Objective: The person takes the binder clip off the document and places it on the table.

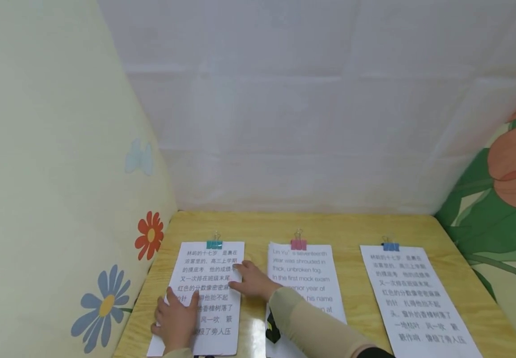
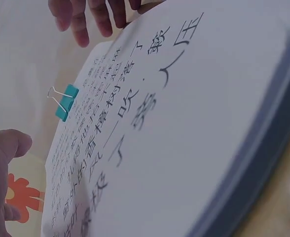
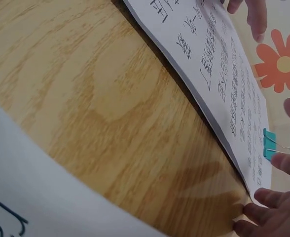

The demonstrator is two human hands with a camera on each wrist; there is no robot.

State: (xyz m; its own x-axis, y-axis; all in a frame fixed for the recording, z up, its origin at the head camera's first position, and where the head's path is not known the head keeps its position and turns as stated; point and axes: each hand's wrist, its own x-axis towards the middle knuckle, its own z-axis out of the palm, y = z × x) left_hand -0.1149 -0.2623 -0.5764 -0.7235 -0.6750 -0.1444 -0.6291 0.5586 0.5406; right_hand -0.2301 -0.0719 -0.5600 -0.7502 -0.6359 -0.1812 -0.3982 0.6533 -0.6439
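Note:
A stack of printed sheets with a teal binder clip at its top edge lies on the left of the table. My left hand rests at its lower left side, fingers spread over the page. From the right, my right hand reaches to the stack's right edge, its fingers extended and spread. In the right wrist view, the fingertips of that hand are at the sheets' edge near the teal clip. Neither hand grips anything that shows.
A middle stack of English text with a pink clip lies partly under my right forearm. Farther right is another stack with a blue clip. A white backdrop and flower-patterned side panels border the wooden table.

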